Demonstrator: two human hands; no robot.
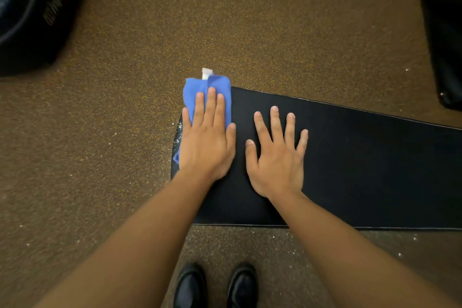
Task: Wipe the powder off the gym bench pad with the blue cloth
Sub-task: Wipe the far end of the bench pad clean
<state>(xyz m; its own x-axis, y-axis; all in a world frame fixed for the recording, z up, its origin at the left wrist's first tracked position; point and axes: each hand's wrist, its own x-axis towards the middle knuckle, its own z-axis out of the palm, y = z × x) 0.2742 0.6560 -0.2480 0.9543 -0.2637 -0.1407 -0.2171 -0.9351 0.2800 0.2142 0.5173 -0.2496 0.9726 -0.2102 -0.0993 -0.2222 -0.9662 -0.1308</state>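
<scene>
Black bench pad (362, 170), blue cloth (197, 97) on its left end, perhaps powder specks (179, 132) at edge

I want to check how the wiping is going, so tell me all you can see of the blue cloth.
The blue cloth is a soft, bunched fabric with a small white tag at its far edge. It lies on the left end of the black bench pad, spilling past that end. The left hand presses flat on it with straight fingers, covering its near part. White powder specks show on the pad edge beside it. The right hand is apart from it.
</scene>
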